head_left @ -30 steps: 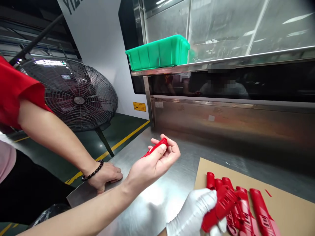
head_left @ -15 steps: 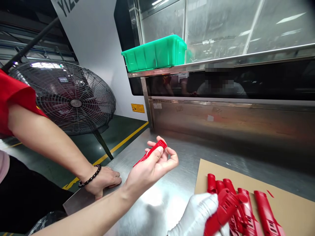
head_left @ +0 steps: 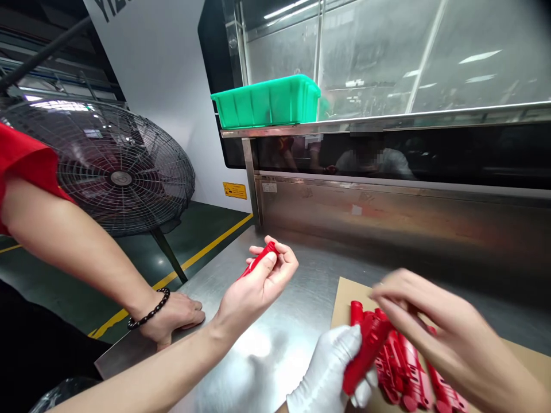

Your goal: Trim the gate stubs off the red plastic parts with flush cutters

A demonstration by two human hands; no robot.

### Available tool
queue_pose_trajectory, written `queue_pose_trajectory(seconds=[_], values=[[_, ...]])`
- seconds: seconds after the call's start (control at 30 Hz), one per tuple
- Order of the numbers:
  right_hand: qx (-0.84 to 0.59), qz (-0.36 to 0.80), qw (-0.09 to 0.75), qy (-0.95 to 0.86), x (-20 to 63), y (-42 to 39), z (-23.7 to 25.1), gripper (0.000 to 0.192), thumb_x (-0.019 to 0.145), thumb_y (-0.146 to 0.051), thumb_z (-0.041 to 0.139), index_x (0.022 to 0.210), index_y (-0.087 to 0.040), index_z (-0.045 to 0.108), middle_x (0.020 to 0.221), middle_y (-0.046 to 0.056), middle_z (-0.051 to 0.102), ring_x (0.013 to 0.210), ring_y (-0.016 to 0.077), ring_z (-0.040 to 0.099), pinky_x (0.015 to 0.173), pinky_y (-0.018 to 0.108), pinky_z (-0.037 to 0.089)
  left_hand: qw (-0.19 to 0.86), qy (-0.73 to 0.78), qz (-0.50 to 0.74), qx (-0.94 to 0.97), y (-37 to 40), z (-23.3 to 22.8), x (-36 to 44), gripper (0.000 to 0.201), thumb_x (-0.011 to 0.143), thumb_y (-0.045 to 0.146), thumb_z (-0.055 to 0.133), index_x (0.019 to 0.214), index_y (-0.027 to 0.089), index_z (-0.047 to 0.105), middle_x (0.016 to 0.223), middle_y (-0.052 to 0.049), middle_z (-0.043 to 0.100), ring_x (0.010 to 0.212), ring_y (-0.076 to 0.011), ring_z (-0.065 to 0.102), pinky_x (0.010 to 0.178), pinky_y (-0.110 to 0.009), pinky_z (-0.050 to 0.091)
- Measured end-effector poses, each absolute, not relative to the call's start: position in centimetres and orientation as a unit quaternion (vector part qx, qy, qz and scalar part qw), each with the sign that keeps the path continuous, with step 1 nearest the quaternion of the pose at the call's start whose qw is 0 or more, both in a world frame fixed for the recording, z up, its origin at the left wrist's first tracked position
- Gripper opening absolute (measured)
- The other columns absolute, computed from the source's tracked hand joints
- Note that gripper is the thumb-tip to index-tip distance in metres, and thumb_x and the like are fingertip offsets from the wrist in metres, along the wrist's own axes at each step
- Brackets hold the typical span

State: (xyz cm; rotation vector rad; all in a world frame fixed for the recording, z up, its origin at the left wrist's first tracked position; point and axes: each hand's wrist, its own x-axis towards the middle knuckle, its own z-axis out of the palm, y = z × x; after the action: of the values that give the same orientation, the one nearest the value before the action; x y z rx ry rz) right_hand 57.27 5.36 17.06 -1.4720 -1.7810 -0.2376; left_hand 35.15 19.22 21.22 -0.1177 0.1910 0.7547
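Observation:
My left hand (head_left: 329, 364), in a white glove, is closed around a red moulded plastic part (head_left: 365, 350), tilted with its upper end away from me. Bare and blurred by motion, my right hand (head_left: 443, 327) is over the upper end of that part. Whether its fingers touch or pinch anything I cannot make out. Beneath and beyond my hands, several similar red plastic parts (head_left: 413, 373) lie side by side on a brown cardboard sheet (head_left: 342, 304).
At left, another person's bare hand (head_left: 253, 287) holds a slim red piece (head_left: 260, 258). A hand with a beaded bracelet (head_left: 172, 315) leans on the metal table (head_left: 301, 287). A green bin (head_left: 267, 103) sits on the shelf; a large fan (head_left: 124, 172) stands at left.
My right hand has come into view from the right, over the red parts. The part in my left hand is turned more upright. The other person's fingers have curled closer around the slim piece.

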Motion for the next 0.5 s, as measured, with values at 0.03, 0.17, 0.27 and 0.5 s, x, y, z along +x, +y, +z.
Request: queue_pose_trajectory(seconds=[0.03,0.17,0.27,0.5], values=[[-0.578,-0.014,0.403,-0.710,56.6,7.6,18.7,0.018,0.103,-0.028,0.051,0.096,-0.025,0.068,0.090,0.006,0.066,0.074,0.0193,0.062,0.060,0.028,0.050,0.921,0.095,0.375,-0.044,19.2,21.2,35.1,0.038,0.093,-0.009,0.040,0.076,0.024,0.049,0.079,0.001,0.067,0.093,-0.0106,0.072,0.080,-0.015,0.059],[-0.542,0.115,0.408,-0.726,54.6,16.3,23.5,0.019,0.098,-0.033,0.059,0.098,-0.019,0.072,0.095,0.004,0.068,0.082,0.0178,0.061,0.071,0.028,0.045,0.913,0.111,0.392,0.011,19.2,21.3,34.9,0.041,0.092,-0.011,0.039,0.069,0.021,0.047,0.078,0.001,0.068,0.092,-0.0102,0.073,0.080,-0.015,0.058],[-0.496,0.207,0.345,-0.769,53.8,19.8,24.8,0.026,0.095,-0.038,0.064,0.094,-0.015,0.075,0.083,0.002,0.069,0.076,0.0163,0.060,0.065,0.025,0.043,0.908,0.119,0.399,0.046,19.0,21.5,34.9,0.041,0.093,-0.011,0.040,0.066,0.020,0.047,0.074,0.002,0.068,0.089,-0.0079,0.073,0.080,-0.011,0.056],[-0.457,0.300,0.265,-0.794,52.5,20.6,25.4,0.029,0.094,-0.036,0.062,0.085,-0.011,0.075,0.069,-0.002,0.061,0.063,0.0113,0.051,0.057,0.022,0.037,0.906,0.140,0.377,0.130,19.2,20.7,34.5,0.037,0.095,-0.006,0.044,0.074,0.019,0.060,0.079,-0.001,0.071,0.091,-0.0034,0.071,0.087,-0.005,0.050]])
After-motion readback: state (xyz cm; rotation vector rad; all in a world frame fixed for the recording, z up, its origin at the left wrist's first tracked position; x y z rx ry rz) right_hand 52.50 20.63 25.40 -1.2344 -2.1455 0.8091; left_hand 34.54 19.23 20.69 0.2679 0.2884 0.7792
